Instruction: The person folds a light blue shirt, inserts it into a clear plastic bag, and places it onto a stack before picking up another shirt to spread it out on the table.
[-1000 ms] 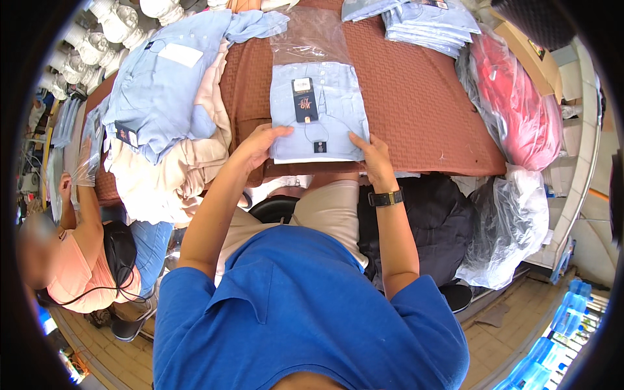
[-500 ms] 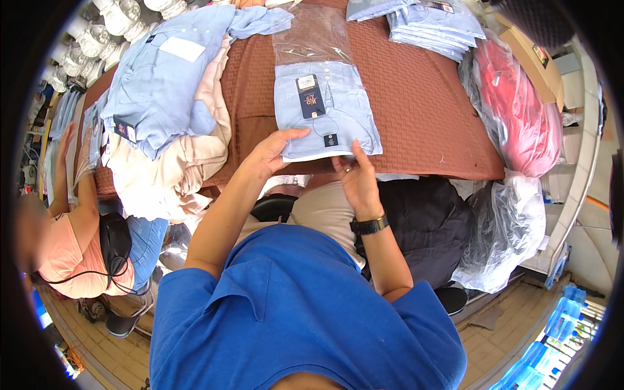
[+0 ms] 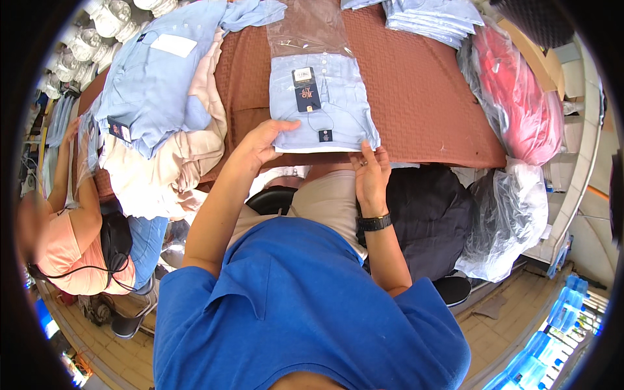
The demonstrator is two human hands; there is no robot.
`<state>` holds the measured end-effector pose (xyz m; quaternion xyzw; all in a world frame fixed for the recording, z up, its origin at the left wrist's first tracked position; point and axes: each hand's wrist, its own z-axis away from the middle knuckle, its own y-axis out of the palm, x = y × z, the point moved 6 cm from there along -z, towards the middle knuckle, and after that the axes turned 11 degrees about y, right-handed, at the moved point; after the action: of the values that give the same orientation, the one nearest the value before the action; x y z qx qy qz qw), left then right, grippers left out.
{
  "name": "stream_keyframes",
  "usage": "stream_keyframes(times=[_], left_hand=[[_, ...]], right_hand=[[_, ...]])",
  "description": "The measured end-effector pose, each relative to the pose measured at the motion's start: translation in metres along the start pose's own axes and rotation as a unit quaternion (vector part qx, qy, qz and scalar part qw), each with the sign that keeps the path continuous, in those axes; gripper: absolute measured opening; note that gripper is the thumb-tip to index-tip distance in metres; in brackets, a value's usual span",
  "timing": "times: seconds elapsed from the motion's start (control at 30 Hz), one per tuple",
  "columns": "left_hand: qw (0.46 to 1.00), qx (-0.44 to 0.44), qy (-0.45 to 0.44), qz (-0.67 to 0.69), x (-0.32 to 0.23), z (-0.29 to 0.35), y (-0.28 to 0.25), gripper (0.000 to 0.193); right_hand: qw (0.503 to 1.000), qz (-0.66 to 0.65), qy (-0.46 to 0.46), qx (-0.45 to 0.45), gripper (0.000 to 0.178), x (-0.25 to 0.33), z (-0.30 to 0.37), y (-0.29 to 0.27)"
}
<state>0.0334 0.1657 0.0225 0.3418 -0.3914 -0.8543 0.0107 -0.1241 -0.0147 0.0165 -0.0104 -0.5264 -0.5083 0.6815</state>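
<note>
A folded light-blue shirt [image 3: 348, 107] lies on the table in front of me, inside a clear plastic bag [image 3: 305, 29] whose slack end stretches away toward the far side. A dark hang tag [image 3: 305, 90] and a small dark label [image 3: 325, 135] show on the shirt's front. My left hand [image 3: 263, 140] grips the near left corner, thumb on top and fingers underneath. At the near right corner, my right hand [image 3: 372, 170] pinches the edge between thumb and fingers, wrist wearing a black watch.
Light-blue and beige garments [image 3: 162, 78] are heaped at left. Stacked folded shirts [image 3: 432, 19] sit at the far right of the brown-covered table [image 3: 416, 110], with a plastic-wrapped red bundle [image 3: 520, 97] beside it. Another person [image 3: 71, 240] works at far left.
My right hand has shifted from beneath the near edge to the near right corner. My left hand keeps its grip. The bagged shirt appears slightly higher in the view.
</note>
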Motion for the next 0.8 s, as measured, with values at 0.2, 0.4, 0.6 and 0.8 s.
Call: stream_keyframes(times=[0.2, 0.4, 0.6, 0.8], left_hand=[[0.998, -0.037, -0.025, 0.052, -0.006, 0.004, 0.003, 0.042], [0.993, -0.004, -0.039, 0.109, -0.022, -0.006, 0.0, 0.041], [0.999, -0.027, -0.002, -0.03, 0.001, -0.001, -0.011, 0.043], [0.993, -0.03, 0.071, -0.089, 0.015, 0.001, -0.005, 0.047]], right_hand=[[0.965, -0.025, 0.244, 0.089, 0.062, -0.049, 0.041, 0.019], [0.938, -0.155, 0.209, 0.23, 0.086, -0.049, 0.024, 0.066], [0.973, -0.103, 0.081, 0.192, 0.066, -0.039, 0.002, 0.08], [0.985, -0.126, 0.08, 0.086, 0.046, -0.046, -0.017, 0.073]])
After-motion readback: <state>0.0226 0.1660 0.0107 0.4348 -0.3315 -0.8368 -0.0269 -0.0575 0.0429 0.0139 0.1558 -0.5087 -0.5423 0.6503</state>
